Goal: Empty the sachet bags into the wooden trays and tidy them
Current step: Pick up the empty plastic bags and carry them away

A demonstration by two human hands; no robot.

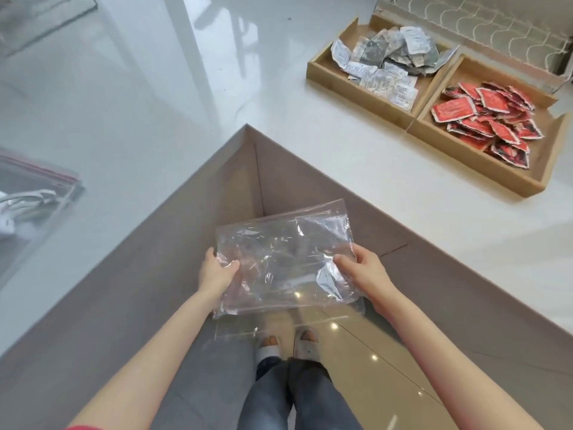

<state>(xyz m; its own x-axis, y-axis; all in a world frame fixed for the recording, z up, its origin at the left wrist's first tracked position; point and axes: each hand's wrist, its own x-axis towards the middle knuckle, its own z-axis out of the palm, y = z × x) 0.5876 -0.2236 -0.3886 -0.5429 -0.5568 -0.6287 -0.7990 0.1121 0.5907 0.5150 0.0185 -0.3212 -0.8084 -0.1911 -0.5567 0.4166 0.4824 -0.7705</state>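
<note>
I hold an empty clear plastic bag (286,262) flat in front of me, below the counter's corner. My left hand (217,270) pinches its left edge and my right hand (364,270) grips its right edge. On the white counter at the upper right stand two wooden trays side by side. The left tray (328,74) holds a heap of silver and white sachets (384,60). The right tray (483,162) holds a heap of red sachets (486,119).
Another zip bag (34,193) with a pink seal and white contents lies at the counter's left edge. A patterned box (483,35) stands behind the trays. The counter corner (246,125) points toward me; my feet are on the tiled floor below.
</note>
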